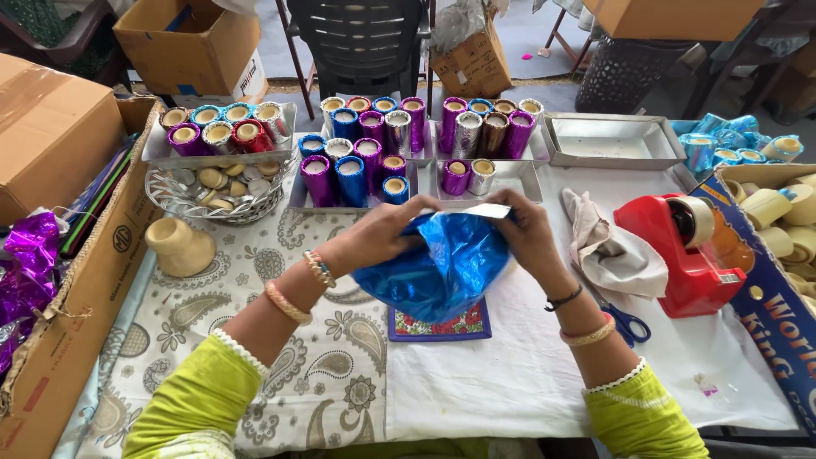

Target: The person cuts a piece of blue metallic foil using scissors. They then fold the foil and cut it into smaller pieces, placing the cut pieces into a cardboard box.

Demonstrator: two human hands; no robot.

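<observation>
held blue foil sheet (442, 263) over small floral mat (442, 325), my left hand (382, 231) and right hand (523, 229) both pinched on top edge. crinkled, shiny sheet hung loose, long axis roughly left-right, silver underside folded at top. foil-wrapped cylinders (357, 157) stood in trays behind.

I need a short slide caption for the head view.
Both hands, left and right, hold crinkled shiny blue foil sheet above patterned table.
</observation>
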